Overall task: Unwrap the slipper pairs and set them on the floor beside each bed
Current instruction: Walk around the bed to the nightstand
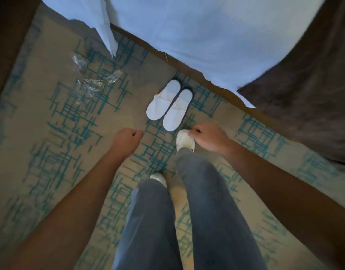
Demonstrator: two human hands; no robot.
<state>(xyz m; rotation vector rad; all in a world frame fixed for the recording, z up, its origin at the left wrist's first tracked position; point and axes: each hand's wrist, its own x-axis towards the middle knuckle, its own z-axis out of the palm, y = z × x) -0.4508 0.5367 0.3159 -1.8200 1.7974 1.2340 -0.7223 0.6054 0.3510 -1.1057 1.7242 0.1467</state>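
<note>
A pair of white slippers (170, 106) lies side by side on the patterned carpet, close to the edge of the bed with its white sheet (197, 36). Clear plastic wrapping (93, 82) lies crumpled on the carpet to their left. My left hand (127, 140) hangs curled into a loose fist below and left of the slippers, holding nothing. My right hand (208, 137) is also curled shut, just below and right of the pair, above my own white shoe (184, 140).
A brown blanket (308, 106) drapes over the bed at the right. The wooden bed base (148, 45) runs diagonally behind the slippers. My legs in grey trousers (187, 221) fill the lower middle. A dark piece of furniture borders the left edge.
</note>
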